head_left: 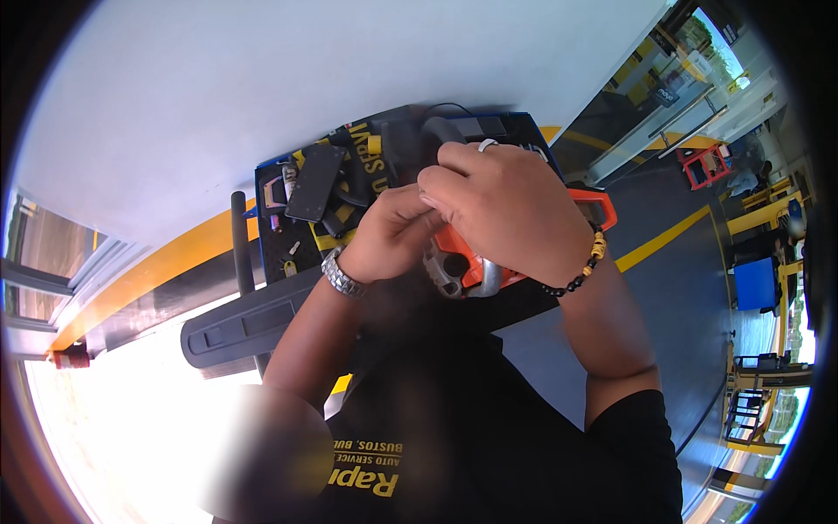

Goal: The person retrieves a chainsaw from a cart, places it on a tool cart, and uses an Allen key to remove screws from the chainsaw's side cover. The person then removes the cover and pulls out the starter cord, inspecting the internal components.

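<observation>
My left hand (pixel 390 229), with a metal watch at its wrist, is closed, its fingertips pinched and meeting the right hand's fingers. My right hand (pixel 511 205), wearing a ring and a beaded bracelet, is closed too, curled knuckles up. Whatever the fingers hold between them is hidden. Just under both hands lies an orange and grey tool (pixel 449 269) with a rounded metal part. An orange loop-shaped handle (pixel 597 208) shows past the right hand. My hands cover much of the tool, so its kind is unclear.
A cart tray with a blue rim (pixel 259 192) holds a dark phone (pixel 315 183), black cloth with yellow lettering (pixel 367 157) and small items. A black cart edge (pixel 249 327) juts left. A white wall (pixel 288 70) rises behind. A red cart (pixel 705 166) stands farther right.
</observation>
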`<state>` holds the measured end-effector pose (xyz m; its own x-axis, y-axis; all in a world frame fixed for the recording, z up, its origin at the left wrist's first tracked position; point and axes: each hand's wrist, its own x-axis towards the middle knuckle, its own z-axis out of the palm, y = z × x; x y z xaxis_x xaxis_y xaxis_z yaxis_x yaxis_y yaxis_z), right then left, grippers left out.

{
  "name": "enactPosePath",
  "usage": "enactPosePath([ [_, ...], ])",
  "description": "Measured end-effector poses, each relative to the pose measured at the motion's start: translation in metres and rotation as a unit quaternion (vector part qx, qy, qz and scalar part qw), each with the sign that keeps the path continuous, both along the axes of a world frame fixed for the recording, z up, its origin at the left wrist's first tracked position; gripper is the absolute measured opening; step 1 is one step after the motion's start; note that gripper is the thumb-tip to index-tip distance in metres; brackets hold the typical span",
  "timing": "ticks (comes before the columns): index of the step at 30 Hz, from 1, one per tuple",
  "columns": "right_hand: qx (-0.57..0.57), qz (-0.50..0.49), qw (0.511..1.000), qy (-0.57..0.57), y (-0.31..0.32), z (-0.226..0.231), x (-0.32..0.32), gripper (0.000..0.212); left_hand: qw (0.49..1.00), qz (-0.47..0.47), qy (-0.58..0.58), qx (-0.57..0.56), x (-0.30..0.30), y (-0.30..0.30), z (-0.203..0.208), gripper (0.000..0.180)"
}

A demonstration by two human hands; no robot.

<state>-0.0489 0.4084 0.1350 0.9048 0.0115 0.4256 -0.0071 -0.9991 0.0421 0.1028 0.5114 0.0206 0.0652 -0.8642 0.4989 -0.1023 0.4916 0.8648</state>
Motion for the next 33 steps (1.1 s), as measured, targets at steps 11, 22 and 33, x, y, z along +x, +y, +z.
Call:
enactPosePath([
  [11, 0.163, 0.107, 0.981, 0.001, -0.021, 0.030, -0.021, 0.018, 0.995, 0.057, 0.003, 0.084, 0.015, -0.006, 0.013, 0.011],
  [22, 0.145, -0.034, 0.979, 0.140, -0.013, 0.052, -0.010, 0.008, 0.996, 0.061, 0.002, 0.065, 0.007, -0.018, 0.010, 0.014],
  [33, 0.091, 0.104, 0.990, 0.037, -0.024, 0.023, 0.000, 0.006, 0.986, -0.025, -0.131, 0.098, 0.019, -0.005, 0.024, 0.023],
])
